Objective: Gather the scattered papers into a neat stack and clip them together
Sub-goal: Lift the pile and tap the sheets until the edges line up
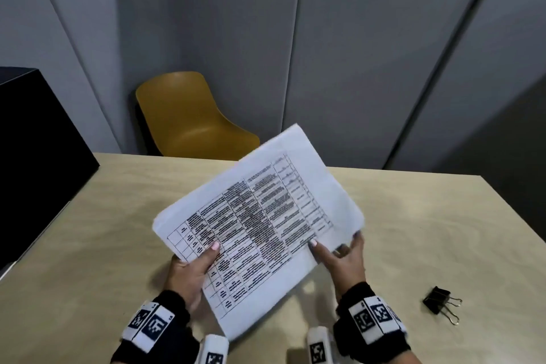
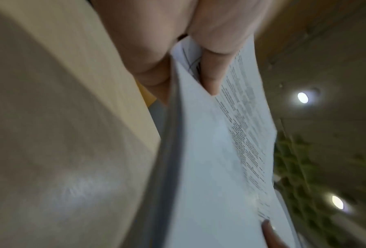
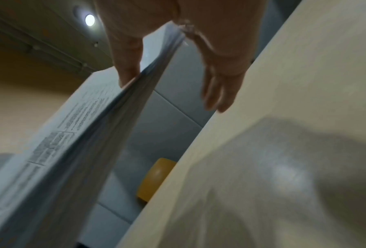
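A stack of white printed papers (image 1: 260,224) with a table of text is held tilted above the light wooden table (image 1: 88,260). My left hand (image 1: 195,269) pinches its left edge, thumb on top and fingers underneath. My right hand (image 1: 342,257) pinches the lower right edge with the thumb on the printed side. In the left wrist view the thumb presses on the sheets (image 2: 209,151); in the right wrist view the stack's edge (image 3: 114,125) runs between thumb and fingers. A black binder clip (image 1: 440,303) lies on the table to the right, apart from both hands.
A mustard-yellow chair (image 1: 189,118) stands behind the table's far edge. A black cabinet (image 1: 32,139) sits at the left. Grey wall panels close off the back.
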### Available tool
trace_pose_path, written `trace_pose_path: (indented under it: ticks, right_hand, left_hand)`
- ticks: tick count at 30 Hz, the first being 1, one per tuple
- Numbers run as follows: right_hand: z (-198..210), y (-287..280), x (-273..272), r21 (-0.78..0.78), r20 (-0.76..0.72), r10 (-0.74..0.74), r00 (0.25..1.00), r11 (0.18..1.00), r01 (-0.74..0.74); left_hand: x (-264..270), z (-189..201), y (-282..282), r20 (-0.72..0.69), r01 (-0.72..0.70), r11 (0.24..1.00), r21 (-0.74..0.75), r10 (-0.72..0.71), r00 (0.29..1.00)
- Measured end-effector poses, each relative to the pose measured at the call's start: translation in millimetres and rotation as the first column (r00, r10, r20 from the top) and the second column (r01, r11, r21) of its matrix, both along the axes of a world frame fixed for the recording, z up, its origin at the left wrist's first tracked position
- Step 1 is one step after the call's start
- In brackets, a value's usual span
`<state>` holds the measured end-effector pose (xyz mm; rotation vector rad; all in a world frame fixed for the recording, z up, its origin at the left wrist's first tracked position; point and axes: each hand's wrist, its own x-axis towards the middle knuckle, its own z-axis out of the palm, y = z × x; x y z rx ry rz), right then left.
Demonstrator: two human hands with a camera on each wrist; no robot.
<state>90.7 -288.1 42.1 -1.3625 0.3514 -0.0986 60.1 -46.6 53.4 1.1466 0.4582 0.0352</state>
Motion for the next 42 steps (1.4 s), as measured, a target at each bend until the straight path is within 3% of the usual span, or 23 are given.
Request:
trace_pose_path:
  ticks: [3,6,10,13,16,19,26,31,35,39,42]
  right_hand:
    - [15.4,16.5,-1.7,0.304,0.043,0.181,0.983,0.935,-0.185]
    - [23.8,17.1,6.9,0.4,0.113,0.166,0.98,0.895,-0.198]
    - [36.7,-2.0,13.4,0.116,0.201,0.141,0.969,0.979,-0.166]
    - [43.3,-4.7,12.0,0.019,0.27,0.255,0.928,0.963,-0.27]
    - [48.9,-1.6,11.7,-0.056,0.322,0.323,0.89,0.945,-0.322]
    - [53.4,-5.5,15.4,-0.052,0.345,0.323,0.881,0.944,-0.325]
    - [59.7,-12.5,12.3,-0.072,0.351,0.284,0.892,0.958,-0.277]
    - [49.0,-6.6,15.0,-0.142,0.351,0.239,0.905,0.969,-0.201]
    - [33.2,1.9,8.6,-0.188,0.313,0.207,0.927,0.97,-0.154]
    - [29.2,-1.0,5.6,-0.176,0.358,0.156,0.921,0.98,-0.097]
    - [37.9,5.5,7.1,-0.177,0.392,0.137,0.91,0.982,-0.072]
  left_hand:
    - [-4.7,2.2,-6.4,0.02,0.056,0.991,-0.124,-0.053,0.998]
    - [-7.1,2.0,3.1,0.032,0.085,0.982,-0.167,-0.08,0.996]
    - [-0.2,13.0,40.3,0.154,0.149,0.973,-0.178,-0.122,0.981]
    - [7.6,30.0,47.5,0.224,0.276,0.958,0.081,-0.287,0.931]
    - [16.6,45.8,33.3,0.252,0.271,0.931,0.243,-0.33,0.91]
    - [22.9,55.7,26.9,0.295,0.219,0.944,0.248,-0.289,0.911]
    - [29.8,59.7,19.9,0.357,0.159,0.896,0.414,-0.321,0.877]
    - [30.4,44.0,11.6,0.336,-0.005,0.783,0.622,-0.261,0.905]
    - [22.2,27.2,0.5,0.309,-0.049,0.765,0.642,-0.2,0.93]
    - [21.6,31.0,-9.5,0.363,-0.017,0.83,0.558,-0.225,0.904]
    - [26.3,40.1,-14.8,0.399,-0.111,0.758,0.643,-0.207,0.893]
